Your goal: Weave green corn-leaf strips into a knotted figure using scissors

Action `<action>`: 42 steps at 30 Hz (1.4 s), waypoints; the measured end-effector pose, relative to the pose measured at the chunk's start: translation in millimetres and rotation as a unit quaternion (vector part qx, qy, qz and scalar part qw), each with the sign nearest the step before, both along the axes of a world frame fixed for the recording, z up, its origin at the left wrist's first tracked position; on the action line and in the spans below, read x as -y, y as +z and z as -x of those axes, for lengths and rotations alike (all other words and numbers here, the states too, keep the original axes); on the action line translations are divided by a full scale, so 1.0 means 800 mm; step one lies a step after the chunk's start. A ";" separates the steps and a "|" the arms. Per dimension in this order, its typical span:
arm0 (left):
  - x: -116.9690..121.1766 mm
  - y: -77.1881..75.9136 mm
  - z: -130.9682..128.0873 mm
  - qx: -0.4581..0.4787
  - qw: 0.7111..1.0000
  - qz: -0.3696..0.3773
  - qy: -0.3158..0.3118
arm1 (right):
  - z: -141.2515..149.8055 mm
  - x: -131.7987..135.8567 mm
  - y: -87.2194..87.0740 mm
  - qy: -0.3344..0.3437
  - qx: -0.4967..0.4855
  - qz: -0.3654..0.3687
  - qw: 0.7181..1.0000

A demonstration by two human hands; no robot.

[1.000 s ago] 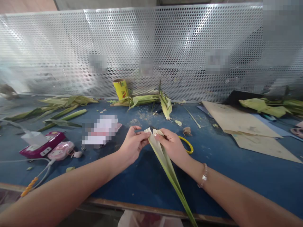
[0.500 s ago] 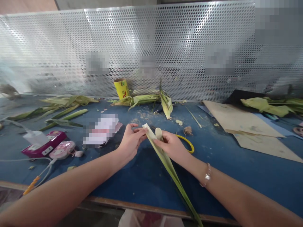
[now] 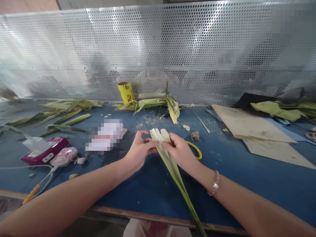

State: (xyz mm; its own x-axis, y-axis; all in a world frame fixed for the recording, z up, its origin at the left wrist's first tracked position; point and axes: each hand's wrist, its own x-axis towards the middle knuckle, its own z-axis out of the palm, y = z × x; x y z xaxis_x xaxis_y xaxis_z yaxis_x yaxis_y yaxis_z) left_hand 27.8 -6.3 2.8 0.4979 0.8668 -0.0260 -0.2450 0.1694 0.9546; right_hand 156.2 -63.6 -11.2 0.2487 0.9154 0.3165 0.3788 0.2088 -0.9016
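Note:
Both hands pinch the pale upper ends of a bundle of long green leaf strips [image 3: 172, 168] over the blue table [image 3: 153, 187]. My left hand [image 3: 139, 151] grips the strips from the left, fingers closed on them. My right hand [image 3: 180, 152] holds them from the right, thumb and fingers pressed together; a bracelet sits on that wrist. The strips fan out a little at the top and taper down toward the table's near edge.
A yellow ring [image 3: 196, 149] lies just behind my right hand. Corn husks [image 3: 148, 104] and a yellow tube [image 3: 125, 92] sit at the back by the perforated metal screen. Pink gadgets [image 3: 46, 153] lie at left, cardboard sheets [image 3: 249, 126] at right.
The pale tips of the strips, split apart half a second ago, are back together and more upright. Both hands stay in nearly the same place.

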 end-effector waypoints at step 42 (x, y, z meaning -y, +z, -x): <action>-0.002 0.003 0.001 -0.028 1.000 -0.013 -0.004 | -0.002 0.003 0.000 0.019 -0.043 0.016 0.999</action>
